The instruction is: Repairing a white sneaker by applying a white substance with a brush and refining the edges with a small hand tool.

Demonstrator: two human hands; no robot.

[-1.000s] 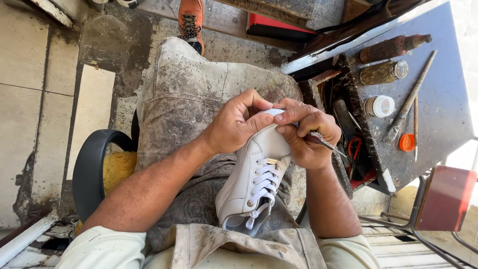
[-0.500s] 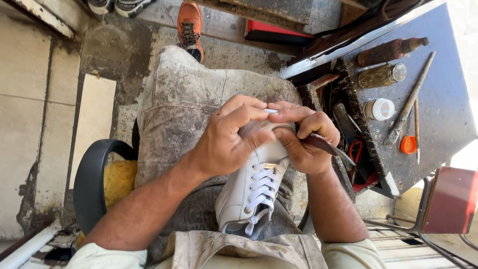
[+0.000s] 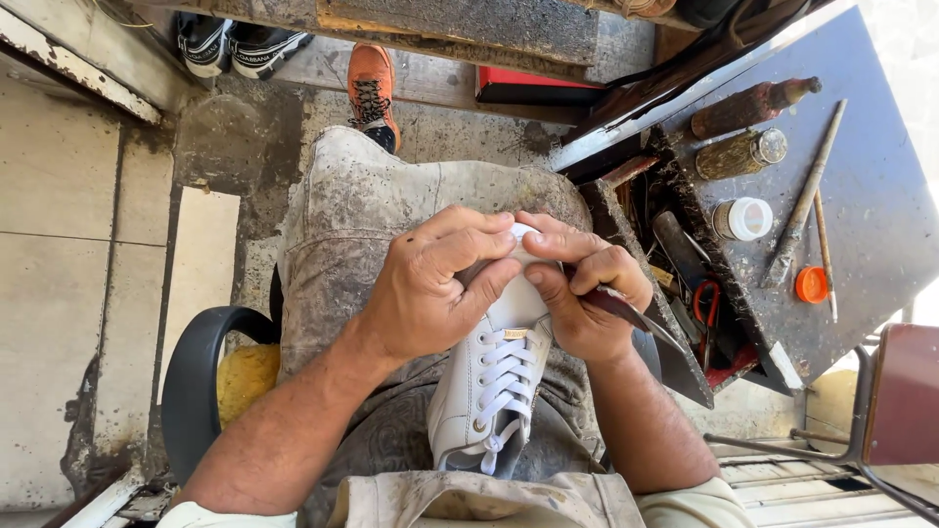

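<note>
While the head view looks straight down at the lap, a white sneaker [image 3: 494, 386] lies on the person's thigh between both hands, its long axis running from the laced part near the body up to the toe under the fingers. The left hand [image 3: 435, 288] is curled over the toe end from the left, fingers closed around it and the thumb pressing along the upper. The right hand [image 3: 587, 293] meets it from the right, fingertips pinching at the same toe edge, while a dark-handled blade [image 3: 636, 315] sits clamped in that fist, pointing away to the right. Both hands are equally close, touching the shoe. Right of the right hand, a dark tabletop [image 3: 861, 196] carries a white-capped jar [image 3: 743, 218], an orange cap [image 3: 811, 285] and a long rod [image 3: 804, 196]. Beyond the knee stands an orange shoe [image 3: 373, 93]
</note>
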